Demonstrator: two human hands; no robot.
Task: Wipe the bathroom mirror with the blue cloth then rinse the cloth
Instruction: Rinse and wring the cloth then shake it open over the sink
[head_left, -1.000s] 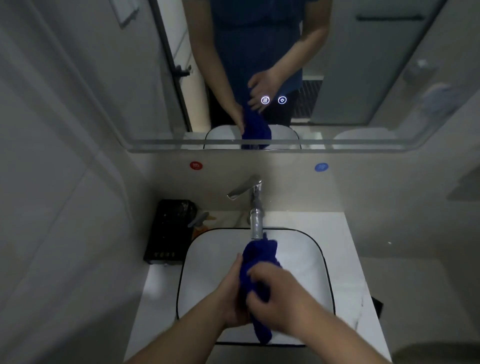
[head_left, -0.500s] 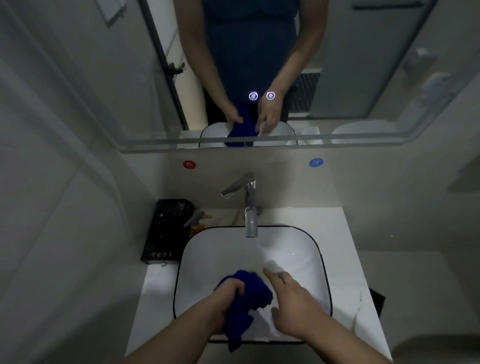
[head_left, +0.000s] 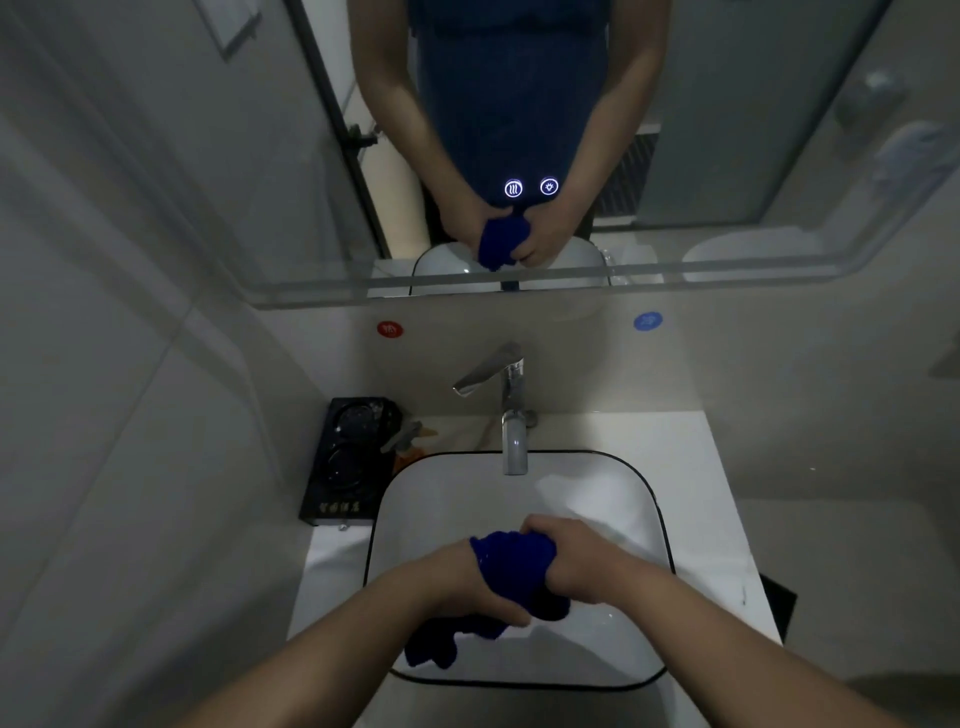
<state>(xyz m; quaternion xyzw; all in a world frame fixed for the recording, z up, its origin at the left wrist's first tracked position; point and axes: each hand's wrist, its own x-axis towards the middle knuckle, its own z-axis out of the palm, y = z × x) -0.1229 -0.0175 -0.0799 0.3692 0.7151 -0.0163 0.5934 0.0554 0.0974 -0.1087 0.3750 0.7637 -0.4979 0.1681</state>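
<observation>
While standing at the white basin (head_left: 441, 499), grips the blue cloth (head_left: 511, 564) in both hands, low over the near half of the bowl. Has the left hand (head_left: 467, 587) curled round the lower end of the wad and the right hand (head_left: 582, 564) clenched on the upper end, fists close together with cloth bulging between them. Leaves a loose tail hanging under the left wrist, inside the basin. Beyond, at the far rim, a chrome faucet (head_left: 511, 415), spout over the bowl, lever angled left. Above, the mirror (head_left: 727, 130), showing two lit round icons (head_left: 513, 188) and the reflected hands and cloth. Below it on the wall, a red dot (head_left: 389, 329) left, a blue dot (head_left: 648, 320) right. On the counter (head_left: 711, 483) left of the basin, a black tray (head_left: 353, 457).
</observation>
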